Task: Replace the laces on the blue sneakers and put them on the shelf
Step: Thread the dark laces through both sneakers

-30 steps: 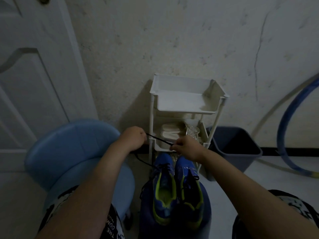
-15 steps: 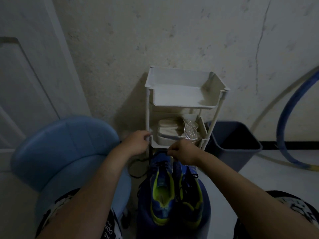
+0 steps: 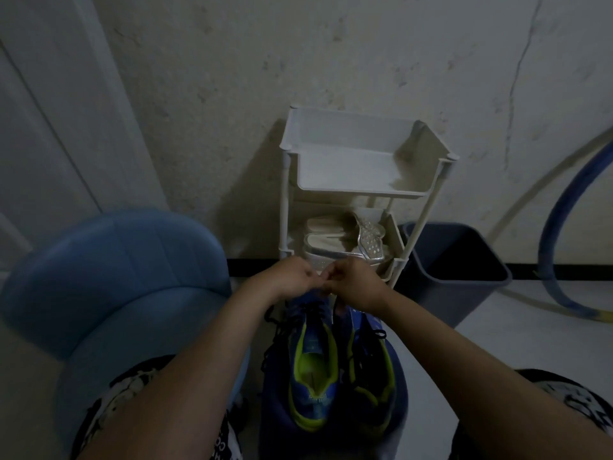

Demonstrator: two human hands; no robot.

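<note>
Two blue sneakers with yellow-green lining stand side by side on a dark blue stool, the left sneaker (image 3: 311,366) and the right sneaker (image 3: 371,363), toes pointing away from me. A black lace (image 3: 282,327) trails loosely from the left sneaker's eyelets. My left hand (image 3: 288,277) and my right hand (image 3: 355,283) meet knuckle to knuckle over the left sneaker's toe, fingers curled and pinching the lace ends between them. Behind the hands stands the white shelf (image 3: 365,134), its top tier bare.
White and silvery sandals (image 3: 335,244) fill the shelf's lower tier. A light blue padded chair (image 3: 116,280) sits at the left, a dark bin (image 3: 457,263) at the right, and a blue hoop (image 3: 557,234) leans on the wall. A white door (image 3: 49,127) is far left.
My hands, which held the lace stretched apart a second ago, have come together over the left sneaker's toe. The view has tilted down slightly.
</note>
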